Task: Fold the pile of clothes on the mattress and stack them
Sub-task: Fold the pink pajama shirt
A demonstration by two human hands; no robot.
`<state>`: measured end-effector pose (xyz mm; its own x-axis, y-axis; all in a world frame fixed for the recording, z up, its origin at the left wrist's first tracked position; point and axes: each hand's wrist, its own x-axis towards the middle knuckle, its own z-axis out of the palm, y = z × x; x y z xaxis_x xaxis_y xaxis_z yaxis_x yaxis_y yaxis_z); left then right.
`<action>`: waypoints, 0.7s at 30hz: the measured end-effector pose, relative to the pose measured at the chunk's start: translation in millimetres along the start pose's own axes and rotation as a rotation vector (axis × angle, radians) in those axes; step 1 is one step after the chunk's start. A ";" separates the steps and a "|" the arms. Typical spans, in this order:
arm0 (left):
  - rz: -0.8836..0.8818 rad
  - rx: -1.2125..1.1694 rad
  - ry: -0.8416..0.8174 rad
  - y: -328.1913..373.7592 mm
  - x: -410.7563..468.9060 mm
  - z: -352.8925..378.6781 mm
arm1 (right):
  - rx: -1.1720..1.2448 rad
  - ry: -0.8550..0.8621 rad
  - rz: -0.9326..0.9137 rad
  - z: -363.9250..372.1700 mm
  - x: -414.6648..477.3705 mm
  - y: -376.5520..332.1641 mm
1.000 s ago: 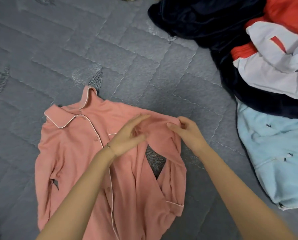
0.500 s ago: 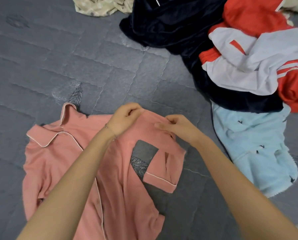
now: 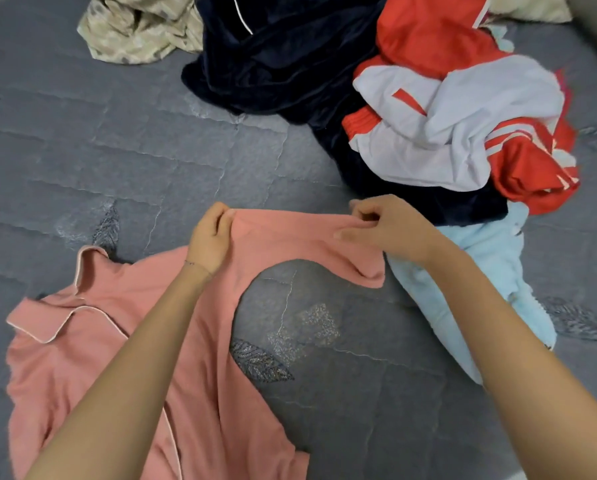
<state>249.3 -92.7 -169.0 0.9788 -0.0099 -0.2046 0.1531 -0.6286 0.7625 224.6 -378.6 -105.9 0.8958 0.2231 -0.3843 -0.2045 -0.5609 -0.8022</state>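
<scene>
Here the pink pajama shirt (image 3: 92, 355) lies on the grey quilted mattress (image 3: 82, 140), its sleeve (image 3: 300, 237) stretched between the left hand (image 3: 209, 239) and right hand (image 3: 390, 226), both pinching it; unfolded clothes (image 3: 411, 98) are heaped beyond.

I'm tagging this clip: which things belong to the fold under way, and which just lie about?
In hand: pink shirt, its sleeve stretched between left hand and right hand.
Lying about: navy garment, red-and-white jacket, light blue garment, beige cloth, all on the mattress.
</scene>
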 end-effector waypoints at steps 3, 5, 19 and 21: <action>-0.009 -0.019 0.047 2.4 12.0 5.2 | -0.071 -0.070 0.060 -27.6 -1.0 11.8; -0.050 0.001 0.066 2.4 18.0 10.1 | -0.156 -0.085 0.085 -39.4 1.1 20.4; -0.151 0.081 0.147 2.5 26.9 50.7 | -0.196 0.516 0.057 -59.2 19.1 34.8; -0.131 0.102 0.182 3.0 24.9 54.1 | -0.398 0.529 0.031 -59.5 27.4 34.8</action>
<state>266.7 -136.9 -205.0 0.9612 0.2117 -0.1770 0.2753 -0.6904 0.6690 265.5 -439.5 -117.1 0.9855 -0.1627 -0.0472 -0.1631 -0.8354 -0.5249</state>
